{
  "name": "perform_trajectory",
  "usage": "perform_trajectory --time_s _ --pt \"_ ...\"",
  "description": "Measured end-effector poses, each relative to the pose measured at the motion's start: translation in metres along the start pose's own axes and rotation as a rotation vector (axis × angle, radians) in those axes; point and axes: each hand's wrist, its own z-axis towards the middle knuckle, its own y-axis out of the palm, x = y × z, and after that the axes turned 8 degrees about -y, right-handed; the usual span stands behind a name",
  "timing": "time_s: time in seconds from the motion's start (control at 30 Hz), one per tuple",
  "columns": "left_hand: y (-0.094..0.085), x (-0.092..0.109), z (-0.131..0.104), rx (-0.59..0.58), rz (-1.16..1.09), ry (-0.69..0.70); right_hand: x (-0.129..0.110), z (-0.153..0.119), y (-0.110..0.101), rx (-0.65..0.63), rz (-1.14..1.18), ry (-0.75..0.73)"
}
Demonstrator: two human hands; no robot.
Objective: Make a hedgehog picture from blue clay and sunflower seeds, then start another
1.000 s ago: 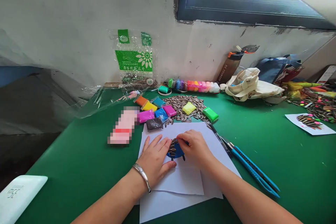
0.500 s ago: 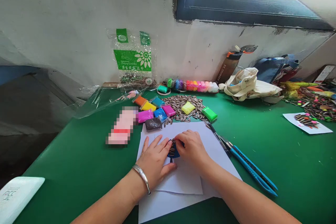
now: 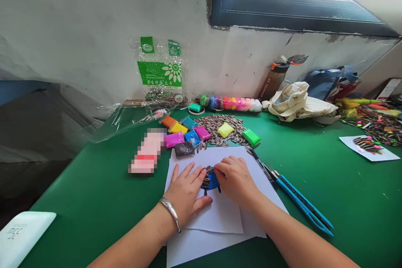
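Note:
A flat blue clay shape (image 3: 213, 182) lies on the small top sheet of white paper (image 3: 220, 217). Striped sunflower seeds (image 3: 206, 182) are set in its left part, and two short dark pieces stick out below it. My left hand (image 3: 187, 190) rests flat on the paper with its fingers spread, the index fingertip touching the seeds. At the upper right of the clay, my right hand (image 3: 237, 180) is closed in a pinch. Whatever sits between those fingertips is mostly hidden; only a dark sliver shows there.
Beyond the paper lie a heap of sunflower seeds (image 3: 210, 121) and several coloured clay packets (image 3: 174, 139). A blue utility knife (image 3: 304, 203) and a pen (image 3: 259, 159) lie at right. Further right is a seed-decorated card (image 3: 370, 148). A white digital device (image 3: 27, 234) sits lower left.
My right hand has moved slightly right, uncovering more of the blue clay, its seeds and a second dark piece below it. My left hand stays in place.

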Motion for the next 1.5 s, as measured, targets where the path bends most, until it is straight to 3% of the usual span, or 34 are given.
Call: perform_trajectory --time_s 0.87,1.03,1.17,1.33,1.5 --pt "-0.003 0.002 0.000 -0.009 -0.003 -0.005 0.002 0.003 0.008 -0.034 0.046 -0.002" --pt "0.001 0.000 -0.001 0.002 -0.013 0.006 0.029 0.021 -0.007 -0.009 -0.004 0.046" --pt "0.002 0.000 -0.001 0.006 -0.010 0.001 0.048 0.046 -0.013 -0.062 -0.144 0.007" --pt "0.000 0.000 -0.001 -0.022 -0.003 0.003 0.052 0.071 0.000 -0.102 -0.266 -0.079" --pt "-0.002 0.001 -0.001 -0.040 0.001 -0.013 0.047 0.076 0.008 -0.104 -0.301 -0.129"
